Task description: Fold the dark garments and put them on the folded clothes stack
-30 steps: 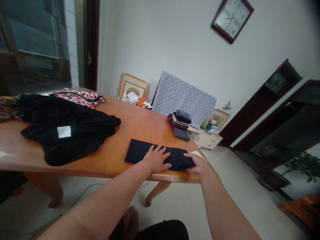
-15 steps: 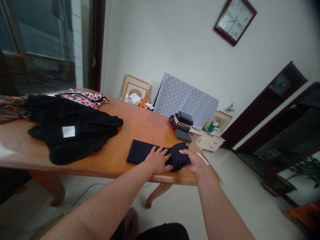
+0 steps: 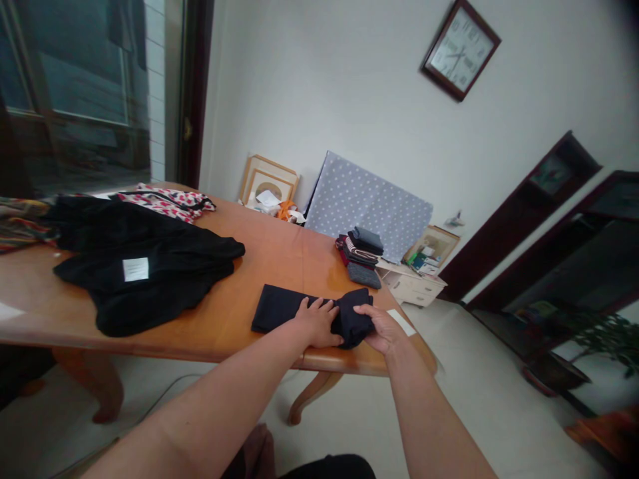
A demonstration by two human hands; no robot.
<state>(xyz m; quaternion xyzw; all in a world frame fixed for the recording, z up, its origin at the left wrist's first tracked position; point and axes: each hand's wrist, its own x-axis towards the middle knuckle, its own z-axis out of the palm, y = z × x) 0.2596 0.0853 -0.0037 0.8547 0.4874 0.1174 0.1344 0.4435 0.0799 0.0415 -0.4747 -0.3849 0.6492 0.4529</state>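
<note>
A dark navy garment [image 3: 277, 307], folded into a long narrow strip, lies near the front edge of the wooden table [image 3: 279, 246]. My left hand [image 3: 318, 324] rests flat on its middle with the fingers spread. At the strip's right end, my right hand [image 3: 382, 327] grips the bunched cloth, thumb on top and the other fingers underneath. What exact kind of garment it is, I cannot tell. Farther left, a black garment [image 3: 164, 286] lies spread out with a white paper label [image 3: 136, 269] on it.
A stack of folded clothes [image 3: 362, 249] stands at the table's far right edge. A red-and-white patterned cloth [image 3: 164, 199] and a striped cloth [image 3: 22, 226] lie at the far left. White paper [image 3: 401, 322] sits by my right hand. Behind are a dotted cover [image 3: 369, 206] and a white drawer cabinet [image 3: 412, 287].
My right hand and the cloth end it grips have shifted slightly toward my left hand. The left hand stays on the strip. The whole view has tilted a little.
</note>
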